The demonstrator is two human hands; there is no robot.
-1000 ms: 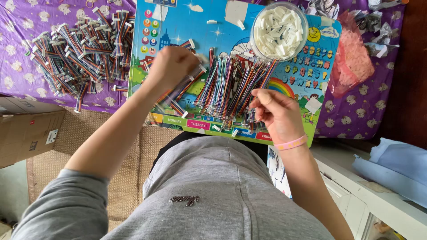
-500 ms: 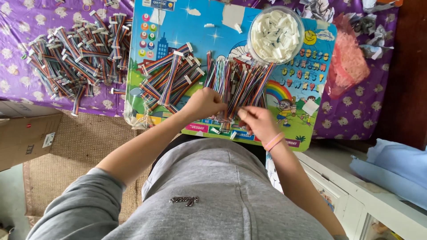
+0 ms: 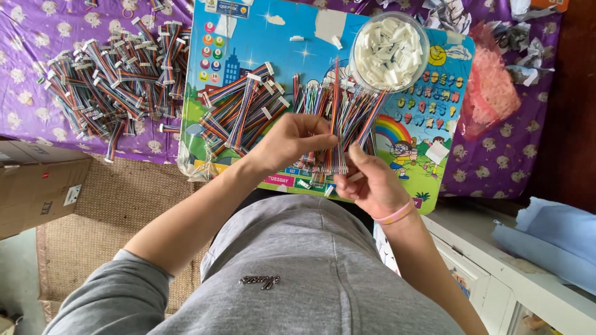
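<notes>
We pinch one flat rainbow-coloured ribbon cable [image 3: 336,118] in our left hand [image 3: 292,141], our right hand [image 3: 370,180] gripping its lower end above the bright cartoon board [image 3: 261,37].

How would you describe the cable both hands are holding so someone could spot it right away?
Start at the bright cartoon board on the purple cloth. At its near edge the left hand and right hand meet on one rainbow ribbon cable. Unlike the cables lying flat around it, it stands straight up from the fingers.
</notes>
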